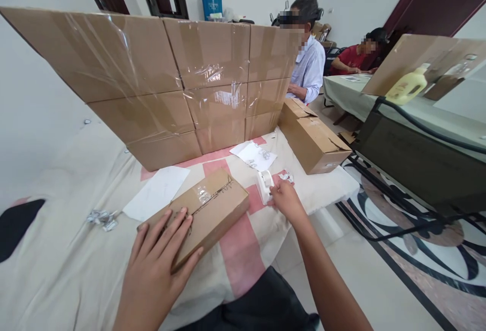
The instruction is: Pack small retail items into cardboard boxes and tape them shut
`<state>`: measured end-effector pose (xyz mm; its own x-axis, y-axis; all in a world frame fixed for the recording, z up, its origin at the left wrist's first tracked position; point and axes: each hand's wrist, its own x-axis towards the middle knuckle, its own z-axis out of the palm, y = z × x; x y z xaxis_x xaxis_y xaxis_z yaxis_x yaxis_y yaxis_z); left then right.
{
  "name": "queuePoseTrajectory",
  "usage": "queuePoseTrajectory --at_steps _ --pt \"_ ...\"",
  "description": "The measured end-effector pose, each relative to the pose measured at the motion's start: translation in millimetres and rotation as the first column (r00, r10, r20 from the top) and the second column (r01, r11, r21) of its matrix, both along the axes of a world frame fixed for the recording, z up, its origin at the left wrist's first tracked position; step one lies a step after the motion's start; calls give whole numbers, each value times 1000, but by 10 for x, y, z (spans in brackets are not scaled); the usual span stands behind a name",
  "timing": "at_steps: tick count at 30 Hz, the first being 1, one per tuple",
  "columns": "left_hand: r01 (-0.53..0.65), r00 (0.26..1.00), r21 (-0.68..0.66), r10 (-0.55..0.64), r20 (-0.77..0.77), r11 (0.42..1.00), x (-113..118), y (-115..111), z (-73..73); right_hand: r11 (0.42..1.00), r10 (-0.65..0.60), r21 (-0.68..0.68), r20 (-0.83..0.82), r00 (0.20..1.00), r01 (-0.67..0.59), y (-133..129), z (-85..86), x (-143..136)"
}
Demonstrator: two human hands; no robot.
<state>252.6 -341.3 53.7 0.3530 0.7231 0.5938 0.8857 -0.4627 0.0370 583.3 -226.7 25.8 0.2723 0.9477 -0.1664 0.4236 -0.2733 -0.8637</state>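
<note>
My left hand (157,265) lies flat, fingers spread, on the near end of a small cardboard box (212,204) with clear tape across its top seam. The box rests on a cloth-covered table (56,250). My right hand (285,200) reaches to a white tape dispenser (263,185) standing just right of the box, with fingers curled at its side. Whether the hand grips the dispenser or only touches it is unclear.
A wall of stacked, taped cartons (170,78) stands across the back of the table. An open carton (313,138) sits at the right edge. White papers (157,189) and crumpled tape scraps (102,218) lie about. Two people (307,63) sit beyond. A yellow bottle (408,85) stands on the right-hand table.
</note>
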Motion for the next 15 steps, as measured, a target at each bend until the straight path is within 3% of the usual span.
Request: queuePoseTrajectory --at_steps 15 --pt "-11 998 -40 14 69 999 20 -9 -2 996 -25 -87 -256 966 2 -35 138 51"
